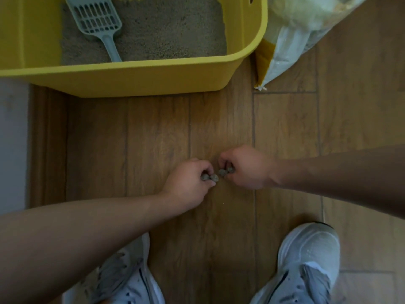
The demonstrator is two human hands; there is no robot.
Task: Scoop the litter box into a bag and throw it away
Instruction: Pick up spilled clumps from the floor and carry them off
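Observation:
A yellow litter box (135,82) stands on the wooden floor at the top of the head view, filled with grey litter (171,34). A pale blue slotted scoop (98,20) lies in the litter at the left. Below it, low over the floor, my left hand (188,178) pinches grey litter clumps (56,177). Just to its right, my right hand (247,167) pinches more grey clumps (225,171). The two hands nearly touch. A white and yellow bag (291,38) lies at the box's right corner.
My two white shoes (306,266) stand on the floor at the bottom edge, one under each arm. A pale wall or skirting (13,139) runs along the left. Wooden floor planks (153,139) stretch between the box and my hands.

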